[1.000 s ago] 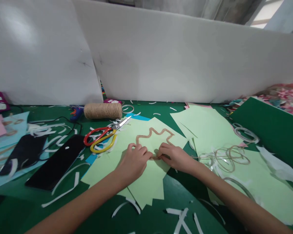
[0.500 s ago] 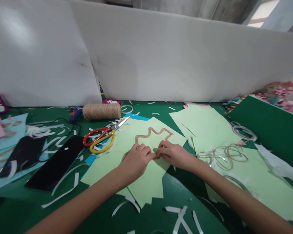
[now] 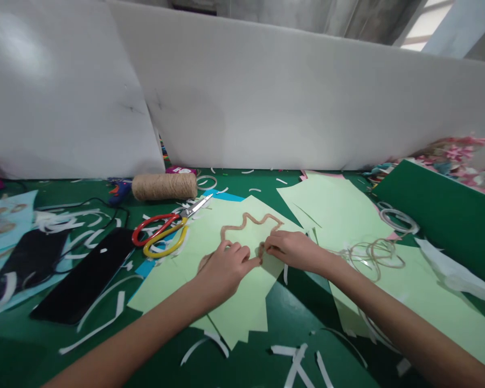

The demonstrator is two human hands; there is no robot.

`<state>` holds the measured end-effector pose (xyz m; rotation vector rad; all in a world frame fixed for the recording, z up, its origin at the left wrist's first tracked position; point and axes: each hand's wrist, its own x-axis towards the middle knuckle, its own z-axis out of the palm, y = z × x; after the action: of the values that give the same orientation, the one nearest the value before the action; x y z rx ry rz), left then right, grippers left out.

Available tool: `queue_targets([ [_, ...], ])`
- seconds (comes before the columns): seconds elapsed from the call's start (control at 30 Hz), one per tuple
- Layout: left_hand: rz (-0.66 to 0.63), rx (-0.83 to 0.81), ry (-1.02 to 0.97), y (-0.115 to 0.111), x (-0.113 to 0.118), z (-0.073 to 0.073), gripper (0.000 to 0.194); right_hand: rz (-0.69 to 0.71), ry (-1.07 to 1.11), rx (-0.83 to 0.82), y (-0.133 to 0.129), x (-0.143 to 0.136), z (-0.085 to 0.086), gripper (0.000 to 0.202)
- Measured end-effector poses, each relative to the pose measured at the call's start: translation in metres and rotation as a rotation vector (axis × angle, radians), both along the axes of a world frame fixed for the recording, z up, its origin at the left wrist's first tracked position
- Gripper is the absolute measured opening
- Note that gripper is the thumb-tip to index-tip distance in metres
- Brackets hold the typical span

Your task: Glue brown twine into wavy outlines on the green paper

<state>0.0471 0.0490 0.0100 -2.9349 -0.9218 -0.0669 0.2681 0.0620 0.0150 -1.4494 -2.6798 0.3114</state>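
Left hand has its fingers curled, fingertip pinning the jute twine outline to the pale green paper mid-surface; right hand pinches the same rough cord just beside it. Best to press short stretches so the wavy curves stay put. Paper's smooth and matte; the twine's fuzzy.

Soft, even daylight fills the scene, and the brightest patch is a window in the upper right corner above the white boards. The boards reflect a pale glow without harsh glare. Below them, the hands cast only faint, short shadows onto the green paper. Near the boards the focus is sharp; toward the frame edges, straight lines bow and the forearms stretch and soften slightly.
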Motion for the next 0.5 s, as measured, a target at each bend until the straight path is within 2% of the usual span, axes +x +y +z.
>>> queue_targets([
  [0.27, -0.019, -0.017, 0.003, 0.001, -0.002, -0.002, 0.055, 0.015, -0.013, 0.088, 0.017, -0.003, 0.006, 0.010],
  [0.5, 0.012, -0.012, -0.017, 0.000, -0.004, -0.006, 0.059, 0.032, 0.072, 0.031, 0.029, -0.014, 0.003, 0.011],
])
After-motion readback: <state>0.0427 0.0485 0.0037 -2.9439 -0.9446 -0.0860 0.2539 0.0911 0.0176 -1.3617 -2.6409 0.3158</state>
